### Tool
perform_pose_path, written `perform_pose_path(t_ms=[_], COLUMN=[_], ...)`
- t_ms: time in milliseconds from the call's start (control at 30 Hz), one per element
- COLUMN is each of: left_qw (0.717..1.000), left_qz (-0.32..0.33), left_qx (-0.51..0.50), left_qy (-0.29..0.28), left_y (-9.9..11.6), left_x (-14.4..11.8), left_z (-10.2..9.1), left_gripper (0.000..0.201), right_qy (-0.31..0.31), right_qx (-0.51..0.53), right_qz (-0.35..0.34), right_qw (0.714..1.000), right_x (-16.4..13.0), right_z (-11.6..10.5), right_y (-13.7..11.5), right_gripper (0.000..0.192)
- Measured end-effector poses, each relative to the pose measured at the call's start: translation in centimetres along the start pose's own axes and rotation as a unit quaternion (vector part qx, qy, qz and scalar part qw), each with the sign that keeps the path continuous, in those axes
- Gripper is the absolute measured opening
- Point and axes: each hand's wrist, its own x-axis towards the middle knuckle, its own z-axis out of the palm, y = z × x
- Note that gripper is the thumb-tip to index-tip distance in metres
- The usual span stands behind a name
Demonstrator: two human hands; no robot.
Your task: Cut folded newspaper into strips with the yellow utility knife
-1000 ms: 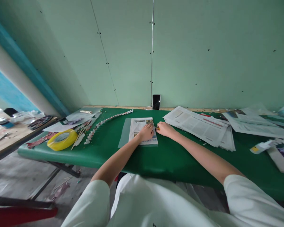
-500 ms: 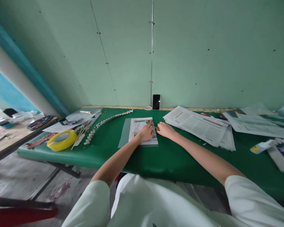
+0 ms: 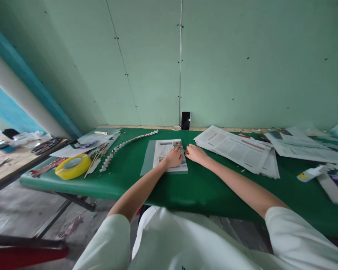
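Newspaper sheet [image 3: 165, 152] lies flat on a grey cutting mat [image 3: 147, 162] at the middle of the green table [image 3: 191, 187], print side up, near edge parallel to the table front. Left hand [image 3: 174, 156] rests palm down on the right half of the sheet, fingers loosely spread and pressing the paper flat; it grips nothing. Right hand [image 3: 195, 153] sits just beside the sheet's right edge, fingers curled around a small yellow tool [image 3: 186, 152], of which only a short tip shows between the two hands; what kind of tool cannot be told. Both forearms bare, white sleeves at the bottom of the view. Right of the hands, a loose stack of newspapers [image 3: 236, 149] fans out, with more sheets and torn scraps [image 3: 321, 176] farther along toward the table's right end. Left of the mat, a zigzag-folded paper chain [image 3: 124, 146] runs diagonally across the cloth; beyond it thin sticks [image 3: 94, 161] and a yellow tape roll [image 3: 73, 165] near the left front corner. A dark phone [image 3: 185, 120] stands propped against the pale green wall [image 3: 228, 63] at the table's back edge, straight behind the hands. A second wooden table [image 3: 8, 165] with clutter stands off to the left.
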Motion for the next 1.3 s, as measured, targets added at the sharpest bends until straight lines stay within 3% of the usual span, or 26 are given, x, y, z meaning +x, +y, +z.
perform_pose_path(t_ms=[1300], left_qw=[1.000], left_qz=[0.000], left_qx=[0.017], left_qy=[-0.002], left_y=[0.24], left_x=[0.06], left_z=[-0.20], left_gripper=[0.060], right_qy=[0.011], right_qx=[0.010], right_qz=[-0.003], right_qw=[1.000], right_x=[0.61], right_z=[0.30], right_y=[0.29], right_gripper=[0.018])
